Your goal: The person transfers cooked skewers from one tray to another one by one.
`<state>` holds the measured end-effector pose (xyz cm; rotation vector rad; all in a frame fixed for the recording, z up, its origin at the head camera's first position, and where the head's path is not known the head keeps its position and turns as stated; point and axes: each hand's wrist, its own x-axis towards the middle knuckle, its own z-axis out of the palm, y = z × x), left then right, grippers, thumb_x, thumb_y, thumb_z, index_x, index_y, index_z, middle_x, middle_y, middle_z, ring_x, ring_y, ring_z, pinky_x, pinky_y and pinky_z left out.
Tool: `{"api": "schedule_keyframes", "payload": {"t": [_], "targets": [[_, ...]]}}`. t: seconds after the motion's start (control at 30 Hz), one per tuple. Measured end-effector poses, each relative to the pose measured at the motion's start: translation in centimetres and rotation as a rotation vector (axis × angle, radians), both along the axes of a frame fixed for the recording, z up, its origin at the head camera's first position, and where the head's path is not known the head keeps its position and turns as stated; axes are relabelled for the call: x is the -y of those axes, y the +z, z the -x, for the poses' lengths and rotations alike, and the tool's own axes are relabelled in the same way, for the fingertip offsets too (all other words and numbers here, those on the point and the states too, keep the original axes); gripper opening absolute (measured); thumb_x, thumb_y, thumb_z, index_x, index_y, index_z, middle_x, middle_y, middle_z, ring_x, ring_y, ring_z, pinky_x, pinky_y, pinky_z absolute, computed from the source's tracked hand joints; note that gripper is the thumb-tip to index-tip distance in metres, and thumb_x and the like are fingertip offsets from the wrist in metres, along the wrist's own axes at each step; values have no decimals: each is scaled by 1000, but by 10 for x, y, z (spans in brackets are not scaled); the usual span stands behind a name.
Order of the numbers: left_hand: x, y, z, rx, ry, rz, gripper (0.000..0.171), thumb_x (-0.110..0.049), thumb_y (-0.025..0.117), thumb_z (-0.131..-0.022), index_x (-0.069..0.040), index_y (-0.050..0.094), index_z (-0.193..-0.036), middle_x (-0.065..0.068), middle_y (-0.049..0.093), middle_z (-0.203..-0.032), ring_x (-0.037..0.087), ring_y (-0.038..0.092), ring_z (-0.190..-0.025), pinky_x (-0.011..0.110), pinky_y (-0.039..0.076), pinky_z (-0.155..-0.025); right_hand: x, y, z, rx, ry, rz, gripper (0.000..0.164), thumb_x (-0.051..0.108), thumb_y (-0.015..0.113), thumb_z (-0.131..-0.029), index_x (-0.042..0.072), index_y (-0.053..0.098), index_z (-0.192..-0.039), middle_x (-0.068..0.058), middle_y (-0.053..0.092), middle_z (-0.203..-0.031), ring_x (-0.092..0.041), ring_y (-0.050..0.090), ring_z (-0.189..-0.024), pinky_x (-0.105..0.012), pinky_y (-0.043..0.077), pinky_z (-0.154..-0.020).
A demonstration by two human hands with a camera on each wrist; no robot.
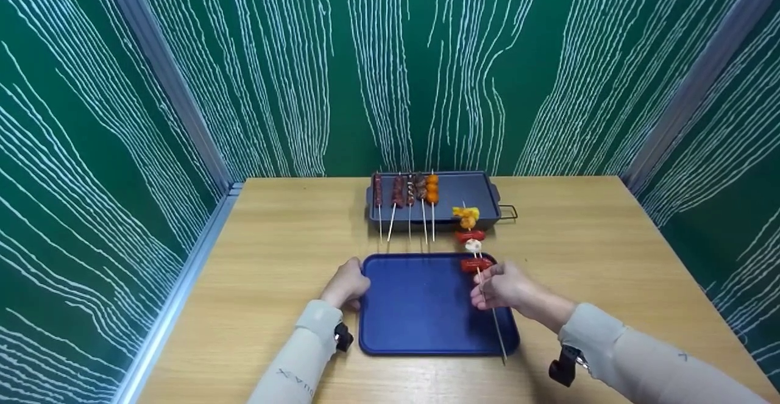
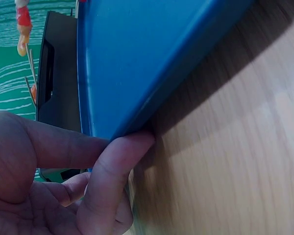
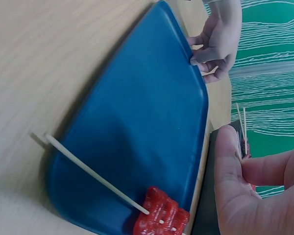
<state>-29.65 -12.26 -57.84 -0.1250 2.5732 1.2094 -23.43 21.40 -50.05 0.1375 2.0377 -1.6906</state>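
A blue tray lies on the table in front of me. My left hand grips its left rim, and in the left wrist view the thumb and fingers pinch the tray's edge. Over the tray's right side, my right hand holds a food skewer by its stick, close below a red sausage piece. Yellow pieces, more red sausage and a white slice follow towards its tip, which overlaps the grill's front in the head view. The bare stick end slants past the tray's near rim.
Behind the tray stands a dark grill pan with a wire handle on its right. Several meat skewers and one of orange balls lie on its left part, sticks over the front. Green walls enclose the table.
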Motion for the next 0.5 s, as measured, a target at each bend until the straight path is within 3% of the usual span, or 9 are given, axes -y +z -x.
{"api": "schedule_keyframes", "payload": {"t": [0.07,0.27,0.3,0.5], "targets": [[-1,7,-4,13,8,11,13,4,49,-93,0,52,-105,27,64,-98,23,60,-40,35,59,-37,-1,-3,-2,3,-5,0,14,-16,48,-98,-11,54,-110,-12,73,-84,-16,73,-72,-30,70,-70],[-1,6,-3,24,7,17,15,3,48,-94,0,53,-107,27,65,-102,24,62,-41,37,60,-38,1,-10,-11,12,-21,-10,14,-16,49,-97,-10,54,-108,-12,72,-82,-17,73,-70,-30,70,-68],[0,0,1,16,-2,18,14,2,47,-94,1,52,-107,28,64,-101,25,63,-41,37,60,-37,1,-11,-13,14,-21,-14,14,-17,49,-97,-10,55,-108,-12,72,-82,-17,73,-70,-30,70,-68],[2,-4,4,14,-11,10,12,3,45,-90,1,52,-100,28,64,-95,29,65,-41,38,59,-36,4,-19,-22,23,-19,-15,14,-17,49,-96,-7,56,-104,-13,73,-81,-18,73,-69,-31,70,-68]]}}
